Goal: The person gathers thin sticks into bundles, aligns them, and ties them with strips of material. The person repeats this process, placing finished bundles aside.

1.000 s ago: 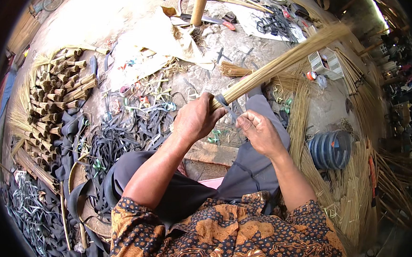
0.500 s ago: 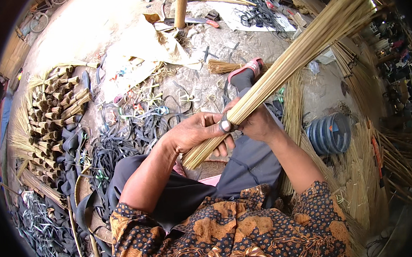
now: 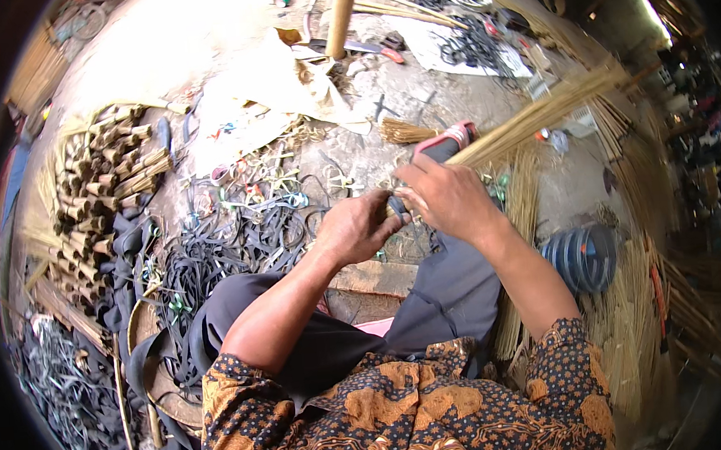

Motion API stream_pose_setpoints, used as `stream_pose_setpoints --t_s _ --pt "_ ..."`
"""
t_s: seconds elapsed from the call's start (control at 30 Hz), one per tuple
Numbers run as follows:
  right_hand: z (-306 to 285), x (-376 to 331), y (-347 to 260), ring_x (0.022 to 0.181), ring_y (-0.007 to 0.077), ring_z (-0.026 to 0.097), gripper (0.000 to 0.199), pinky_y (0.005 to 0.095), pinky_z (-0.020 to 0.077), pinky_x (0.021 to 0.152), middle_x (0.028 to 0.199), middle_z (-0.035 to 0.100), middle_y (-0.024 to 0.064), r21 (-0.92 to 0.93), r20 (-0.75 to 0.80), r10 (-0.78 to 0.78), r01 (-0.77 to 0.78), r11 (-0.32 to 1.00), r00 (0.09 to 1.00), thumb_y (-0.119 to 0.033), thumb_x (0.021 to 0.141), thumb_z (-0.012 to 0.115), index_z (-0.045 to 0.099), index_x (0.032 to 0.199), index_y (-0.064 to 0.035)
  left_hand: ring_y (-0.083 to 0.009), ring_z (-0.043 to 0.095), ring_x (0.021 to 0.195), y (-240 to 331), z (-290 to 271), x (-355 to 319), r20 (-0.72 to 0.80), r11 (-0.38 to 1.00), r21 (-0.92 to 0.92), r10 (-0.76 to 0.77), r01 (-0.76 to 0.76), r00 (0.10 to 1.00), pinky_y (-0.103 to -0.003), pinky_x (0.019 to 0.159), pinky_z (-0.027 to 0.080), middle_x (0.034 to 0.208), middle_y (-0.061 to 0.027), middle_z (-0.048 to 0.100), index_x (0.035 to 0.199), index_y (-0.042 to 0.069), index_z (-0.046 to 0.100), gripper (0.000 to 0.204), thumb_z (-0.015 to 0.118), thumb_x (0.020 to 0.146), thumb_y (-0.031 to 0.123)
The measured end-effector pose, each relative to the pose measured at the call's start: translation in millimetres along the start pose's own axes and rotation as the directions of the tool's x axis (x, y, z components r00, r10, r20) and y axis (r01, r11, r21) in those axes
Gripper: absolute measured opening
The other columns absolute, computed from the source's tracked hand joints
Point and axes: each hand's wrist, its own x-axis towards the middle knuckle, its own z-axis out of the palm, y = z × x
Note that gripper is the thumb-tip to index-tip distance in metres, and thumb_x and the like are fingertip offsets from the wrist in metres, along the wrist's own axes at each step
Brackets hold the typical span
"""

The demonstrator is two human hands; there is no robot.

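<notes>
The left hand (image 3: pixel 354 229) grips a straw-coloured bundle (image 3: pixel 541 112) near its dark band (image 3: pixel 397 206), right hand (image 3: pixel 452 198) close by; stacked bundles (image 3: pixel 105 184) lie left, near dark strips (image 3: pixel 226 244).

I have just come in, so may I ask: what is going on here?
A seated person in an orange-and-black patterned shirt handles a long, straw-coloured bundle of thin stalks. The left hand grips its near end, where a dark, flat band is wrapped. The right hand is close beyond the band; its exact grip is unclear. Loose, flat black strips and stacked, brown-ended straw bundles lie to the person's left.
</notes>
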Motion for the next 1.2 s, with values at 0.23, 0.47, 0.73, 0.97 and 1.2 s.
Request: stream_pose_setpoints --t_s 0.23,0.47,0.73,0.97,1.2 --pt "17.2 4.3 -13.9 0.078 0.038 0.069 0.012 0.0488 0.0539 0.067 0.085 0.065 0.0151 -0.022 0.131 0.066 -0.064 0.998 0.989 -0.017 0.094 0.067 0.061 0.093 -0.0067 -0.0425 0.072 0.085 -20.9 8.7 1.9 -0.152 0.996 -0.075 -0.069 0.058 0.986 -0.051 0.076 0.056 0.089 -0.0227 0.073 0.112 0.001 0.066 0.046 0.072 0.091 0.041" --pt "30.6 -13.0 3.9 0.073 0.0406 0.058 0.013 0.0455 0.0474 0.068 0.08 0.057 0.0182 0.507 0.05 0.17 -0.171 0.845 0.984 -0.013 0.099 0.059 0.057 0.092 -0.0023 -0.0141 0.063 0.061 -13.3 -4.9 10.3 0.052 0.682 -0.717 -0.152 0.143 0.987 -0.033 0.054 0.048 0.069 -0.008 0.065 0.092 -0.003 0.069 0.044 0.079 0.093 0.04" --pt "60.6 2.1 -19.1 0.076 0.0386 0.057 0.011 0.0478 0.0431 0.066 0.083 0.054 0.0166 0.398 -0.363 0.256 -0.099 0.912 0.896 -0.001 0.091 0.067 0.056 0.091 -0.0018 -0.0108 0.055 0.062 -0.5 -12.4 12.7 -0.1 0.601 -0.796 -0.241 0.068 0.965 -0.03 0.054 0.045 0.078 -0.0055 0.064 0.12 0.0 0.061 0.039 0.064 0.102 0.034" --pt "60.4 20.7 -41.1 0.08 0.0322 0.063 0.023 0.042 0.0523 0.068 0.093 0.058 0.0151 0.394 -0.461 0.363 -0.18 0.901 0.81 0.004 0.081 0.074 0.063 0.1 -0.0003 -0.0123 0.06 0.065 2.1 -18.1 18.5 -0.174 0.598 -0.799 -0.32 0.056 0.931 -0.03 0.057 0.049 0.081 -0.0072 0.066 0.115 -0.002 0.062 0.035 0.061 0.101 0.029" --pt "51.8 21.0 -33.9 0.08 0.0398 0.064 0.024 0.049 0.053 0.066 0.096 0.057 0.0165 0.226 -0.444 0.353 -0.278 0.934 0.824 -0.003 0.085 0.073 0.057 0.103 -0.0037 -0.0104 0.059 0.063 7.3 -15.6 14.4 -0.151 0.678 -0.732 -0.261 0.07 0.953 -0.029 0.055 0.048 0.078 -0.0045 0.065 0.113 -0.002 0.061 0.033 0.062 0.102 0.03"
